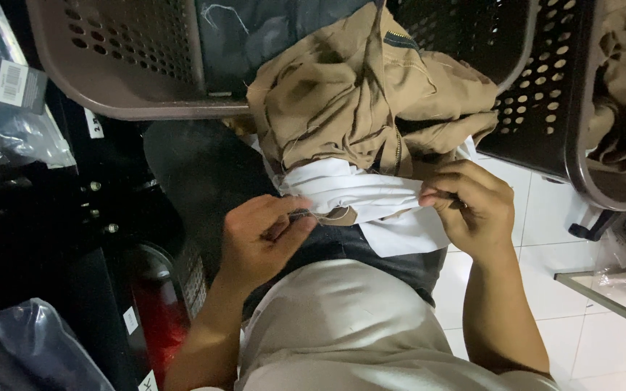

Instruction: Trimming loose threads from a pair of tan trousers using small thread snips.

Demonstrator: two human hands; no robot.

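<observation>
Fingers of both hands pinching white lining (360, 190); white tiled floor (603, 340), brown baskets (128, 61).

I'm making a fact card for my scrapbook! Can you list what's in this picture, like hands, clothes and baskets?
Left hand: pinches a small dark tool against the white fabric; too small to tell what kind
Right hand: grips the white fabric, pulling it flat
Garment: tan garment with a zipper, bunched on the lap, the white fabric joined to it
Baskets: brown basket at upper left, dark basket at upper right, both with holes
Floor: white tiles
Beside: clear plastic bags at left
</observation>
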